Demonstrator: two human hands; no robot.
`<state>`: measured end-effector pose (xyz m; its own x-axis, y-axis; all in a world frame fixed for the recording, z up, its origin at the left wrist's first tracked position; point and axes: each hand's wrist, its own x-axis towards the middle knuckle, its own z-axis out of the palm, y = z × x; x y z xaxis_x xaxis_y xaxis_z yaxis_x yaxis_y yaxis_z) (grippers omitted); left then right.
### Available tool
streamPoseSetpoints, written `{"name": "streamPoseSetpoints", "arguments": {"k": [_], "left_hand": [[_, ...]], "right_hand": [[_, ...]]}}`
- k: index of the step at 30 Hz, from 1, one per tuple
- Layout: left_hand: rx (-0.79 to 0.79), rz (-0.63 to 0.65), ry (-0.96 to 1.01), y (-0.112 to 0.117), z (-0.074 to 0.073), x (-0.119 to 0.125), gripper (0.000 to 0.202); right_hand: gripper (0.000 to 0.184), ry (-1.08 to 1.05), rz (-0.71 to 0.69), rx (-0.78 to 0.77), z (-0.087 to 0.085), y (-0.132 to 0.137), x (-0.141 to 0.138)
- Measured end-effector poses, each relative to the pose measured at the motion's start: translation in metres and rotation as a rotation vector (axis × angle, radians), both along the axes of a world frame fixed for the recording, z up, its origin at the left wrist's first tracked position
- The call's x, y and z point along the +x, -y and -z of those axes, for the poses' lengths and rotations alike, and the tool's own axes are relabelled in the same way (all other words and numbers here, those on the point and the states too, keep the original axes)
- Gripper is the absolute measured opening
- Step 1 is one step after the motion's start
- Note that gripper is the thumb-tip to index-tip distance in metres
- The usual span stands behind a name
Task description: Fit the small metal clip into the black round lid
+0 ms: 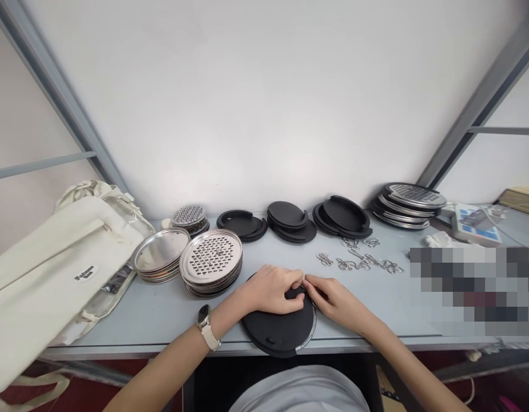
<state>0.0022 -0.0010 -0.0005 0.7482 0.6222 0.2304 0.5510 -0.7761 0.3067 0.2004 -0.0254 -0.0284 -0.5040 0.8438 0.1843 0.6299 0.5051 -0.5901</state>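
A black round holder lies at the front edge of the table, with a strip of shiny metal rim showing along its right side. Resting over its upper part is my left hand, fingers curled and closed near the holder's far right edge. My right hand meets it there from the right, thumb and forefinger pinched together. A tiny metallic glint shows between the fingertips, too small and covered to name. Bent wire clips lie scattered just beyond my right hand.
Stacked metal grater discs and plain metal discs stand at left, beside a cream bag. More black holders line the wall. At right are a stack of assembled discs and a white-and-blue device.
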Motion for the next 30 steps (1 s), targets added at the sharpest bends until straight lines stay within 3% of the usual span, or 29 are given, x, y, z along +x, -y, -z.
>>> {"name": "streamPoseSetpoints", "arguments": {"k": [30], "left_hand": [[0.035, 0.001, -0.006, -0.0016, 0.0023, 0.0006, 0.012]], "right_hand": [[0.028, 0.062, 0.028, 0.006, 0.0049, -0.0019, 0.0053]]}}
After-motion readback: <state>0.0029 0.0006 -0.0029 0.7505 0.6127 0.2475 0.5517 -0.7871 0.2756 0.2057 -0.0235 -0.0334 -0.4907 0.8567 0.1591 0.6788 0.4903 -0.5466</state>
